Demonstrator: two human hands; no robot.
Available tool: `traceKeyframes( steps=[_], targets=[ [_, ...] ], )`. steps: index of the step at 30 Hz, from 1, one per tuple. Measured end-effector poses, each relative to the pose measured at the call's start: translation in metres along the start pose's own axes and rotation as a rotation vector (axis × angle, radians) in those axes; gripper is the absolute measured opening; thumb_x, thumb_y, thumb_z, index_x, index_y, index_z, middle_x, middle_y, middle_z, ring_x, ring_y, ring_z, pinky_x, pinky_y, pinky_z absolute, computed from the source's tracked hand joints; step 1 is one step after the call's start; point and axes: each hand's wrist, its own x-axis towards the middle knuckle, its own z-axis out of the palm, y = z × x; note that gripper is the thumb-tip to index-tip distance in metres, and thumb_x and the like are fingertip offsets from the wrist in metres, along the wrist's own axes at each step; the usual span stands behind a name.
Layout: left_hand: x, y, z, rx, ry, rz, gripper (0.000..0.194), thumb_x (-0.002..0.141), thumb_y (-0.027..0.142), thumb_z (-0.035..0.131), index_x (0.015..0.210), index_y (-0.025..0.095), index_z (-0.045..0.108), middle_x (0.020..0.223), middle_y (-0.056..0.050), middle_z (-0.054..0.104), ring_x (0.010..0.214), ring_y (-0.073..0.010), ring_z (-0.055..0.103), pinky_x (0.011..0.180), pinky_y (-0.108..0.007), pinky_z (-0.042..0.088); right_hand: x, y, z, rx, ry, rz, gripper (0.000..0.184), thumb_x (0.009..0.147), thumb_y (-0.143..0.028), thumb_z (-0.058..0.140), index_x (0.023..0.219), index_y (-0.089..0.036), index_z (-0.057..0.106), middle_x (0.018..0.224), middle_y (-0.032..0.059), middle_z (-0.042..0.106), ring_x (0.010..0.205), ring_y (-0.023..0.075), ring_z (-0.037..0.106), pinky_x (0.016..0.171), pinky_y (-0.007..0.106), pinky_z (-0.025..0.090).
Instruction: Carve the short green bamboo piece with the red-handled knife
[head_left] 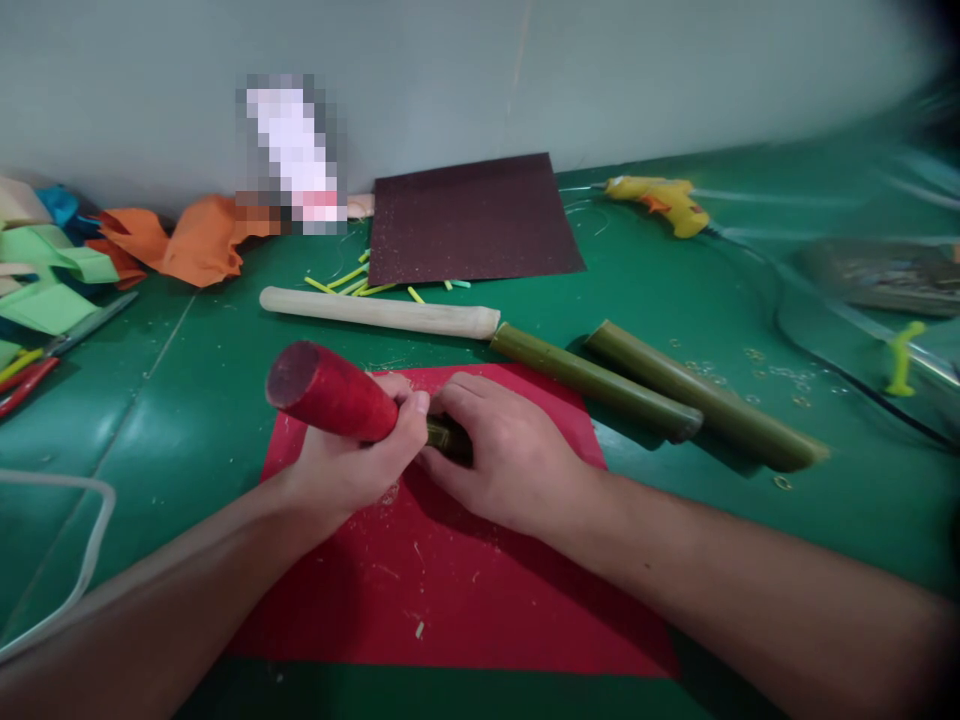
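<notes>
- Left forearm point(202, 580) and right forearm point(720, 560) come in from the lower left and lower right of the frame, the hands meeting near the centre.
- Red sheet point(465, 610), lying on the green table point(172, 480) from the lower middle up to beneath the hands, with pale shavings and a small pale scrap on it.
- White cord point(101, 520), bent at the left edge.
- Red tube point(330, 390), left of centre, tilted with its broad dark end toward the upper left; the left hand point(356, 465) is closed around its lower part.
- Right hand point(506, 450), just beside the left, curled over a short green piece point(444, 436) at the tube's narrower side; its fingers hide the rest, so I cannot tell whether the two are joined.
- Small rings point(783, 482), scattered at the right.
- Two green stalks, right of centre: the left stalk point(592, 378) has its upper end at the pale stick point(382, 312), the right stalk point(705, 398) lies beside it.
- Scissors point(28, 385) with red handles, at the left edge; yellow-green peg point(902, 360), at the right.
- Yellow sticks point(322, 286), by the near edge of the dark sheet point(472, 220), upper middle.
- Orange cloth point(202, 240) and light green strips point(45, 290), upper left.
- Yellow glue gun point(664, 200), upper right, its black cable point(784, 320) running rightward.
- Grey wall point(450, 80), behind everything.
</notes>
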Motion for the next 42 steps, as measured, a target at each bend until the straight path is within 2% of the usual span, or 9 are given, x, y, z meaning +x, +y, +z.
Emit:
traceKeyframes(
  steps=[4,11,16,21,29,35,40,42],
  targets=[
    [0.0007,-0.0018,-0.0001,-0.041,0.007,-0.039,0.026,0.082,0.022,0.058,0.057,0.019,0.052,0.054,0.003,0.05,0.049,-0.0093,0.044,0.048,-0.022,0.039,0.0003,0.0002,-0.0007,0.004,0.004,-0.001,0.017,0.085,-0.031,0.062,0.089,-0.015,0.063,0.085,0.0053,0.063,0.075,0.0168,0.051,0.066,0.03,0.037],
    [0.0028,-0.0073,-0.0065,-0.117,-0.114,-0.139,0.032,0.083,0.023,0.055,0.053,0.02,0.046,0.051,0.003,0.043,0.049,-0.0093,0.036,0.049,-0.024,0.037,-0.0003,0.0,-0.0018,0.005,-0.022,0.009,0.021,0.085,-0.032,0.064,0.094,-0.013,0.065,0.088,0.0067,0.064,0.077,0.0176,0.053,0.068,0.031,0.038],
    [0.0043,-0.0054,-0.0043,-0.235,-0.018,-0.207,0.035,0.078,0.026,0.055,0.047,0.021,0.04,0.045,0.004,0.037,0.044,-0.0081,0.031,0.045,-0.024,0.032,0.0005,-0.0001,-0.0025,0.001,-0.039,0.04,0.021,0.085,-0.034,0.063,0.093,-0.014,0.066,0.089,0.0065,0.065,0.078,0.0183,0.054,0.068,0.031,0.038],
    [0.0029,-0.0049,0.0002,-0.132,0.014,-0.163,0.028,0.08,0.023,0.056,0.053,0.02,0.048,0.049,0.004,0.042,0.045,-0.0078,0.035,0.044,-0.023,0.032,0.0008,0.0007,-0.001,-0.004,-0.021,0.025,0.02,0.084,-0.033,0.064,0.092,-0.015,0.065,0.089,0.0067,0.065,0.079,0.0181,0.054,0.069,0.031,0.039],
    [0.0033,-0.005,0.0004,-0.051,0.022,-0.111,0.028,0.082,0.022,0.055,0.055,0.019,0.047,0.052,0.004,0.043,0.048,-0.008,0.038,0.047,-0.021,0.037,0.0001,-0.0001,-0.0021,0.009,-0.011,0.018,0.02,0.084,-0.031,0.064,0.094,-0.014,0.066,0.088,0.0067,0.066,0.079,0.0182,0.054,0.069,0.031,0.039],
    [0.0025,-0.0068,-0.0008,-0.084,-0.032,-0.087,0.025,0.082,0.022,0.057,0.059,0.019,0.05,0.057,0.004,0.048,0.053,-0.0076,0.045,0.049,-0.018,0.041,0.002,0.0017,-0.0016,0.034,-0.011,0.003,0.017,0.084,-0.03,0.063,0.09,-0.014,0.066,0.084,0.0061,0.065,0.074,0.0165,0.052,0.066,0.03,0.037],
    [-0.0001,-0.0075,-0.0015,-0.018,-0.122,-0.049,0.022,0.076,0.021,0.062,0.057,0.019,0.05,0.056,0.003,0.051,0.055,-0.01,0.049,0.051,-0.02,0.045,0.0055,0.0027,-0.004,0.136,-0.03,0.018,0.012,0.083,-0.025,0.063,0.087,-0.015,0.068,0.083,0.0049,0.067,0.074,0.0151,0.055,0.067,0.028,0.038],
    [0.0007,-0.0068,-0.0007,-0.065,-0.045,-0.086,0.023,0.077,0.021,0.059,0.057,0.019,0.049,0.054,0.004,0.048,0.052,-0.009,0.045,0.051,-0.02,0.045,0.0063,0.0027,-0.0047,0.138,-0.025,0.04,0.013,0.081,-0.026,0.064,0.087,-0.016,0.069,0.083,0.005,0.068,0.074,0.0152,0.056,0.067,0.028,0.038]
  ],
)
